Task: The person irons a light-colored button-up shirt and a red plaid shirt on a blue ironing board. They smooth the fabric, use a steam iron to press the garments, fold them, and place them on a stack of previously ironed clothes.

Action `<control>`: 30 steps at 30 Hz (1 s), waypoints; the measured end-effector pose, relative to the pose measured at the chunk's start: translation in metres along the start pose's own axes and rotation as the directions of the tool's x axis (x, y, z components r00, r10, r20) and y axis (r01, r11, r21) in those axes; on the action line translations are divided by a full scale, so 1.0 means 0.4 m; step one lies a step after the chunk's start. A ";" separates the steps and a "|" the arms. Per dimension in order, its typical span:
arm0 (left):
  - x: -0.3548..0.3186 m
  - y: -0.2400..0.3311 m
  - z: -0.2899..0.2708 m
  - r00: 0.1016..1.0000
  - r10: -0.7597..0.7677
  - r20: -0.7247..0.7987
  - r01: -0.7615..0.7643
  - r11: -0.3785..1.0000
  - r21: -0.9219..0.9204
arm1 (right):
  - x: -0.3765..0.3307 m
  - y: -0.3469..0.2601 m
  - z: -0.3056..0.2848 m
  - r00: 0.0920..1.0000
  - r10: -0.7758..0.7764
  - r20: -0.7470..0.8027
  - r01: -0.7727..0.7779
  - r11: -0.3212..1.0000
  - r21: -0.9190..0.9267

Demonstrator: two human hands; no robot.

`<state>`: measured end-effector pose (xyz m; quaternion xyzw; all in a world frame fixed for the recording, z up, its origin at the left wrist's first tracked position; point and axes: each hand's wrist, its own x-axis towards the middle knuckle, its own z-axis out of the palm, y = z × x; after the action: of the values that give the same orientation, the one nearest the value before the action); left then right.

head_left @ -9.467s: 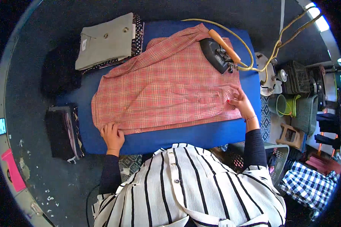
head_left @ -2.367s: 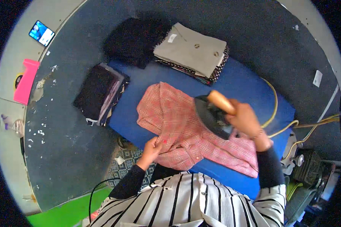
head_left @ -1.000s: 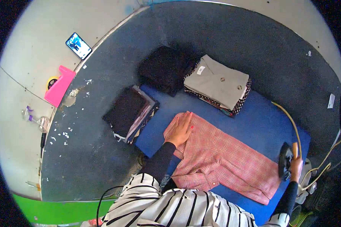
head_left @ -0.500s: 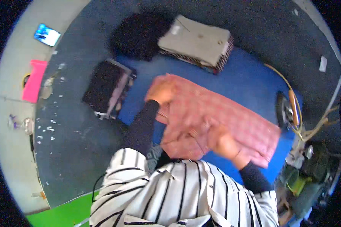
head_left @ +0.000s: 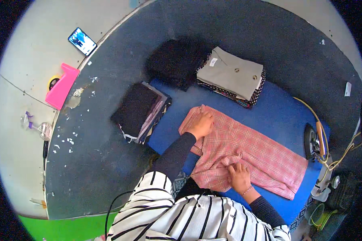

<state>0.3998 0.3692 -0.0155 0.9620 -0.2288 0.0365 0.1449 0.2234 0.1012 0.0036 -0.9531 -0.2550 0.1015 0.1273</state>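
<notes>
A pink plaid shirt (head_left: 265,154) lies spread on a blue padded ironing surface (head_left: 277,112). My left hand (head_left: 201,124) presses flat on the shirt's left end, near the collar side. My right hand (head_left: 239,176) rests on the shirt's near edge, fingers bunching a fold of the fabric. A dark iron with a wooden handle (head_left: 313,140) stands at the right end of the blue surface, apart from both hands, its yellow cord (head_left: 342,156) trailing off to the right.
A stack of folded clothes topped by a grey garment (head_left: 231,76) sits at the far side. A black bundle (head_left: 173,62) and a dark folded pile (head_left: 138,110) lie to the left. A phone (head_left: 82,41) and a pink object (head_left: 61,86) lie on the floor.
The iron has been set down at the right end. My right hand has come back onto the shirt's near edge, and my left hand stays on the left end.
</notes>
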 end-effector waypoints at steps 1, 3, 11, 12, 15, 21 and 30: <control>0.005 -0.005 -0.003 0.999 -0.002 0.041 0.001 1.000 0.026 | 0.001 0.000 -0.005 1.000 -0.002 -0.029 0.002 1.000 -0.007; -0.008 -0.051 0.042 0.999 0.035 0.009 -0.035 0.999 -0.029 | 0.006 -0.014 -0.030 0.983 -0.134 -0.126 0.118 0.985 -0.122; 0.065 -0.056 0.013 0.981 0.001 0.193 -0.067 0.939 0.337 | -0.078 -0.034 -0.222 0.995 -0.104 -0.006 0.102 0.959 0.266; 0.064 -0.090 0.035 0.962 -0.016 0.273 -0.076 0.943 0.323 | -0.091 -0.044 -0.300 0.987 -0.158 0.037 0.128 0.897 0.422; 0.096 -0.100 0.058 0.960 -0.090 0.264 0.032 0.976 0.216 | -0.135 -0.064 -0.494 0.951 -0.295 0.093 0.129 0.650 0.749; 0.117 -0.152 0.059 0.916 -0.008 0.402 -0.040 0.993 0.112 | -0.187 -0.076 -0.612 0.831 -0.548 -0.095 0.325 0.340 0.882; 0.197 -0.184 0.078 0.702 -0.088 0.707 0.111 0.994 0.014 | -0.297 0.231 -0.516 0.847 0.522 -0.102 0.066 0.088 0.994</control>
<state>0.5034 0.3888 -0.0539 0.9114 -0.2150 -0.3454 0.0622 0.2184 -0.0765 0.1870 -0.6503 0.0707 0.0454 0.7551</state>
